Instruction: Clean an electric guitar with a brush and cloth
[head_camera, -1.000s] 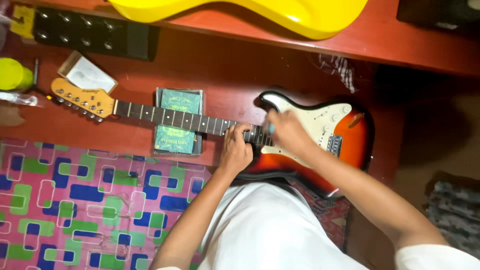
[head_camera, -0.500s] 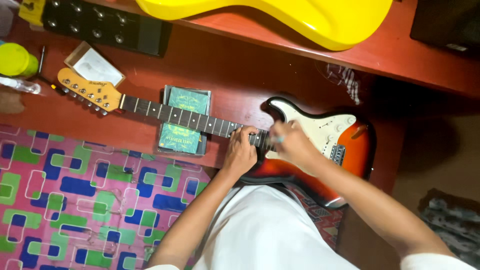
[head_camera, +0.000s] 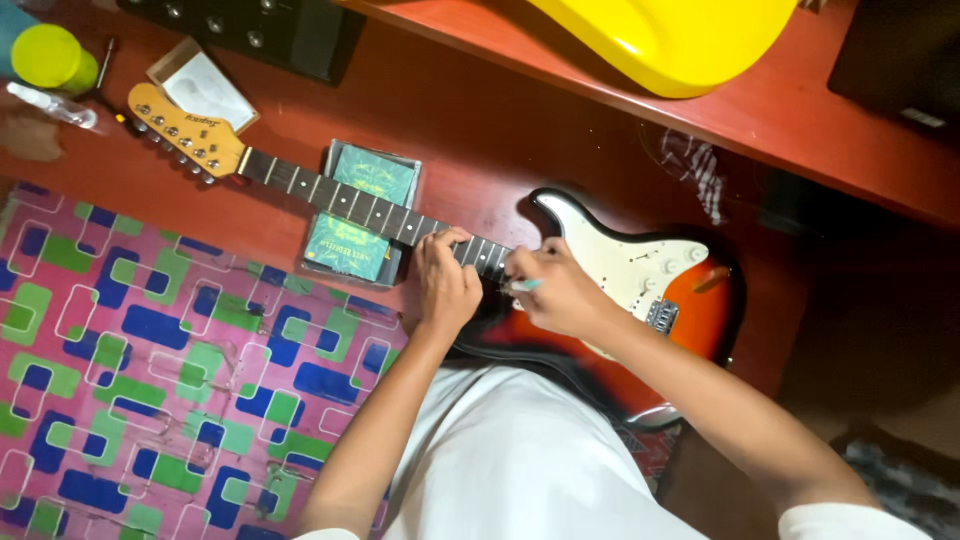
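Note:
A sunburst electric guitar (head_camera: 650, 280) with a white pickguard lies flat on the red floor, its neck (head_camera: 340, 200) running up left to a pale headstock (head_camera: 185, 135). My left hand (head_camera: 447, 285) rests on the neck near the body, fingers curled over the fretboard. My right hand (head_camera: 555, 295) sits just beside it and pinches a small light-blue tool (head_camera: 522, 286) whose tip points at the frets. A green book-like box (head_camera: 355, 215) lies under the neck.
A yellow guitar body (head_camera: 670, 40) lies on the red shelf above. A black pedal board (head_camera: 260, 30), a yellow-lidded can (head_camera: 50, 58), a small cardboard box (head_camera: 200, 85) and a clear bottle (head_camera: 45, 102) stand at upper left. A patterned pink mat (head_camera: 150, 370) covers the lower left.
The view has shifted so the guitar sits lower and further right. My hands stay together on the upper frets; the blue tool in my right hand shows now.

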